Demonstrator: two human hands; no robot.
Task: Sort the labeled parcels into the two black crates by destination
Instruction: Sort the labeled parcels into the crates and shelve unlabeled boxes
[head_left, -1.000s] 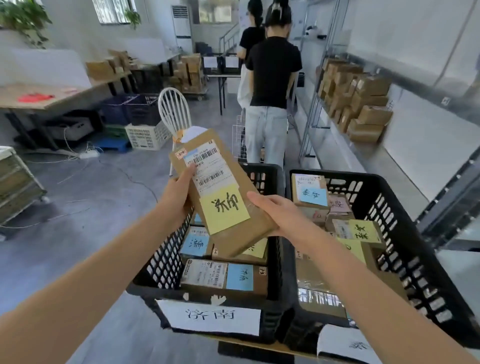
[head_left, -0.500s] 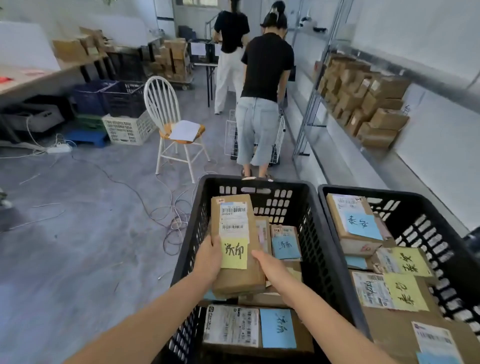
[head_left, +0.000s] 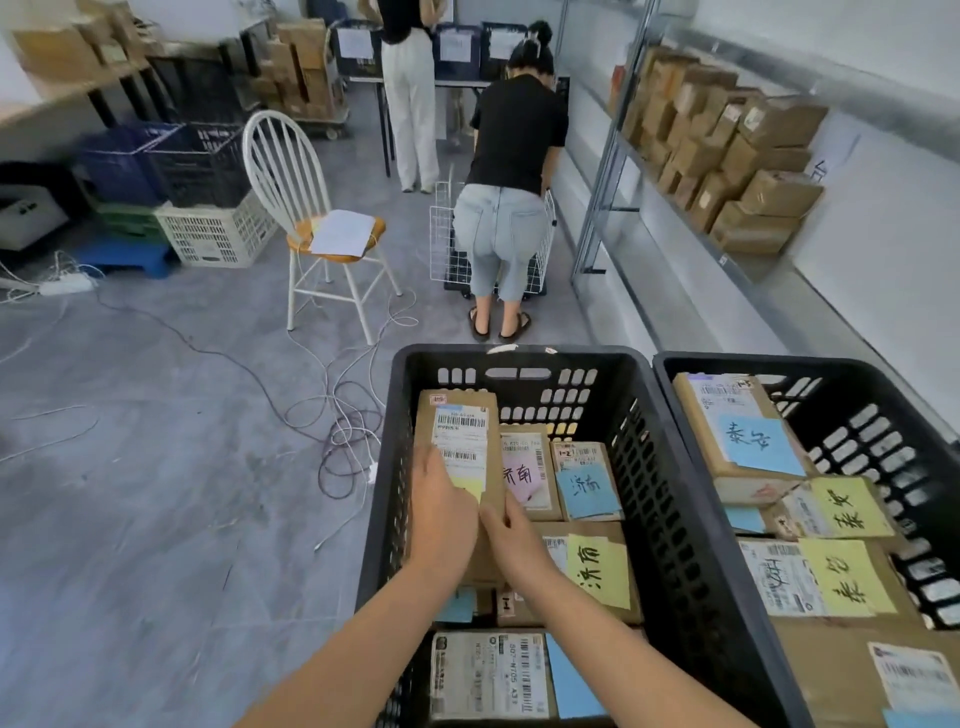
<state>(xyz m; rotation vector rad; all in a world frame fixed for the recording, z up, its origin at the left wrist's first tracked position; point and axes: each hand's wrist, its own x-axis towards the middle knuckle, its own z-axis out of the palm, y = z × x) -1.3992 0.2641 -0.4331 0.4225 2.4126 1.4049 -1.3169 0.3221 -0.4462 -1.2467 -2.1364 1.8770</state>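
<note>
A grey concrete floor (head_left: 156, 519) fills the left side, with tangled cables (head_left: 343, 415) trailing from a power strip (head_left: 65, 285). A white spindle-back chair (head_left: 291, 171) stands mid-room with a paper sheet (head_left: 343, 231) on its orange seat. Left of it sit a white plastic crate (head_left: 213, 234) and dark blue crates (head_left: 119, 161). Along the white right wall (head_left: 883, 234), metal shelving (head_left: 613, 156) carries stacked cardboard boxes (head_left: 727, 156). Farther off, a person in a black top (head_left: 511, 156) bends over a white wire cart (head_left: 543, 249).
</note>
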